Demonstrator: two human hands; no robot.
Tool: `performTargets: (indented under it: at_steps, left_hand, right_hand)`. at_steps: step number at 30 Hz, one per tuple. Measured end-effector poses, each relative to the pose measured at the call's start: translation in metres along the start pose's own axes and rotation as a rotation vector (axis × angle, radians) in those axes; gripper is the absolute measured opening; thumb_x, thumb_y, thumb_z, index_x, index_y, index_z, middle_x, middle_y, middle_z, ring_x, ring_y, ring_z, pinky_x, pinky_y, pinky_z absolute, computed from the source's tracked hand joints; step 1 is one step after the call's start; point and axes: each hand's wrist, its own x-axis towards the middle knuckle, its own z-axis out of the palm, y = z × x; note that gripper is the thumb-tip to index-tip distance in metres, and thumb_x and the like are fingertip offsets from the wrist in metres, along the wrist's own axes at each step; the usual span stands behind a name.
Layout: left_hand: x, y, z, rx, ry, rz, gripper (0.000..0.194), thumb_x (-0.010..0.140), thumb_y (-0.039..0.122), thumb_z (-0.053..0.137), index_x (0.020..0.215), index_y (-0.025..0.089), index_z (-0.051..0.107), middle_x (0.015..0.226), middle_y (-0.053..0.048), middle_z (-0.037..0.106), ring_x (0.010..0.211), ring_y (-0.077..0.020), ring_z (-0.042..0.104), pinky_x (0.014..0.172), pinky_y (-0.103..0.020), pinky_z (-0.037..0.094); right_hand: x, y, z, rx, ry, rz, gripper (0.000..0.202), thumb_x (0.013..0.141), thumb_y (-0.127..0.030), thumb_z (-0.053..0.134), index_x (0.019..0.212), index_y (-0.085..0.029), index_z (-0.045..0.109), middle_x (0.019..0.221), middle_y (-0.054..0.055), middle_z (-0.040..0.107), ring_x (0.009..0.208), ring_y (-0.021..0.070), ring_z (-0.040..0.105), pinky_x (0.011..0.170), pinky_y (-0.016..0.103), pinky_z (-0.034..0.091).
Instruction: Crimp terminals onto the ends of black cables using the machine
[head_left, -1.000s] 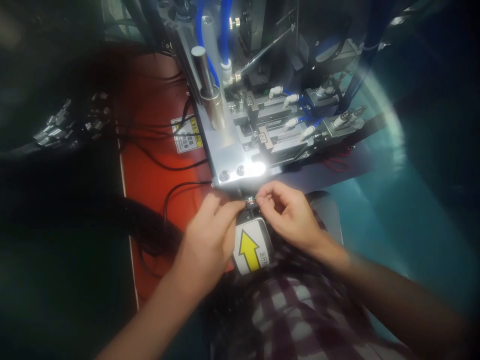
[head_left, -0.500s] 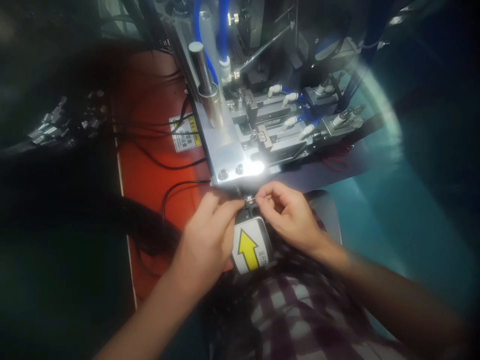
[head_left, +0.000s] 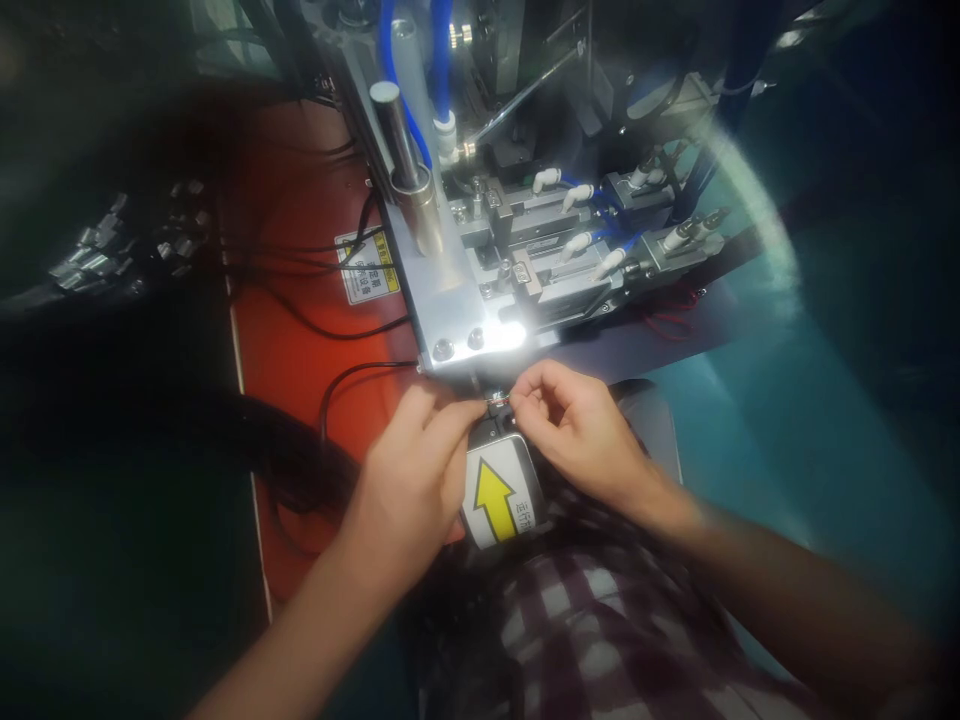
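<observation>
A small thin part (head_left: 498, 400) with a reddish middle spans the gap between my fingertips, in front of the machine's lit metal plate (head_left: 457, 310). My left hand (head_left: 416, 470) pinches its left end between thumb and forefinger. At its right end, the thumb and forefinger of my right hand (head_left: 574, 425) are pressed together on it. Just below the part is a white label with a yellow arrow (head_left: 495, 500). The exact shape of the part is too small to make out.
The machine carries a metal post (head_left: 401, 140), blue air tubes (head_left: 442, 60) and white fittings (head_left: 577, 195). Black cables (head_left: 315, 325) cross the orange surface (head_left: 285, 380) on the left. Shiny metal pieces (head_left: 97, 250) lie in the dark far left.
The view has shifted very slightly. Both hands keep the same pinch on the small part, with almost no movement.
</observation>
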Motion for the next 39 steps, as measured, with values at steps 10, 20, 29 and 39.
performTargets:
  at_steps: [10,20,29,39]
  left_hand:
    - [0.0,-0.001,0.001,0.001,-0.003,0.007,0.024,0.087,0.004,0.052,0.102,0.014,0.067,0.09,-0.004,0.058,0.081,-0.0119,0.061,0.065,-0.019,0.05]
    - [0.0,0.001,-0.001,-0.007,0.007,0.01,0.023,0.088,0.006,0.051,0.101,0.017,0.067,0.092,-0.003,0.059,0.082,-0.0118,0.062,0.065,-0.019,0.051]
    - [0.0,0.0,0.001,-0.008,-0.007,-0.007,0.025,0.089,0.006,0.049,0.103,0.018,0.065,0.097,-0.004,0.06,0.085,-0.0127,0.063,0.066,-0.019,0.053]
    - [-0.001,-0.001,0.0,0.001,-0.007,-0.006,0.023,0.088,0.007,0.05,0.102,0.017,0.066,0.095,-0.004,0.06,0.086,-0.0143,0.063,0.066,-0.021,0.054]
  right_hand:
    - [0.0,-0.007,-0.011,-0.083,-0.032,0.049,0.011,0.085,-0.017,0.055,0.077,-0.019,0.063,0.068,0.0,0.065,0.061,0.0133,0.057,0.057,0.025,0.041]
    - [-0.001,0.002,-0.001,0.046,0.033,-0.056,0.009,0.087,-0.02,0.057,0.08,-0.017,0.061,0.073,0.001,0.063,0.063,0.0124,0.056,0.06,0.025,0.044]
    - [0.002,0.007,0.0,0.041,-0.016,-0.033,0.01,0.09,-0.022,0.052,0.083,-0.017,0.058,0.076,0.002,0.063,0.067,0.0138,0.057,0.062,0.025,0.044]
    - [0.003,0.003,0.002,0.145,-0.035,0.097,0.012,0.087,-0.025,0.053,0.08,-0.017,0.059,0.073,0.001,0.062,0.063,0.0126,0.054,0.058,0.025,0.041]
